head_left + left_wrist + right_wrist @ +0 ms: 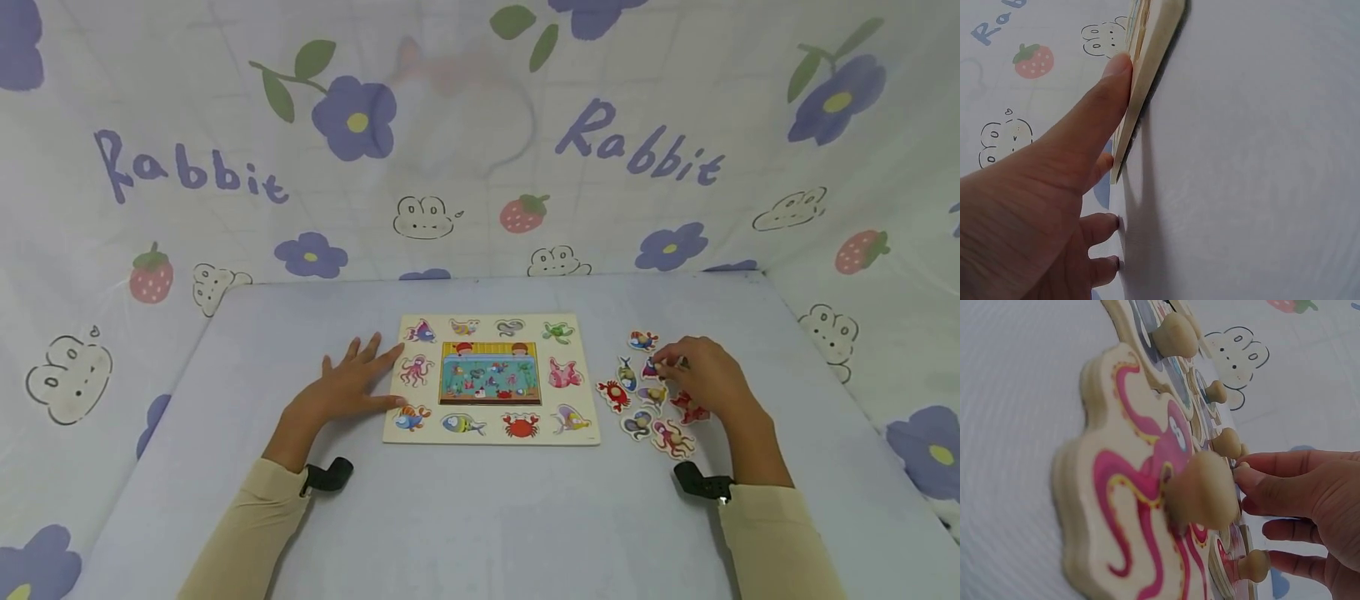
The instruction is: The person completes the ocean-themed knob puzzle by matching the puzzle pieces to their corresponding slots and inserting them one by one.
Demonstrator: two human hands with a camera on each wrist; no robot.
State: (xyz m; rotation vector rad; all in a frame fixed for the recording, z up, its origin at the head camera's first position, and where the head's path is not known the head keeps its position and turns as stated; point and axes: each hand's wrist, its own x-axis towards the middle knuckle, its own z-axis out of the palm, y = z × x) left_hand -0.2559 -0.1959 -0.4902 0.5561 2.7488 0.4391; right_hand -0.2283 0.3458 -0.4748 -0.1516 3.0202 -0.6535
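A wooden knob puzzle board [493,429] with sea animal pictures around a printed aquarium lies flat on the table. My left hand [347,385] is spread at its left side. In the left wrist view, the thumb [1107,84] rests along the board's edge [1138,106]. Right of the board, my right hand [708,371] pinches the small knob of a purple fish piece [649,368] between thumb and index finger. An octopus piece [1160,450] with a round wooden knob is large in the right wrist view. Fingers partly cover a red piece [692,408].
Around the right hand lie a red crab piece [615,396], a blue-orange piece [642,340], a grey eel-like piece [637,425] and other fish pieces, close together. A printed cloth [465,167] hangs behind the white table [487,525].
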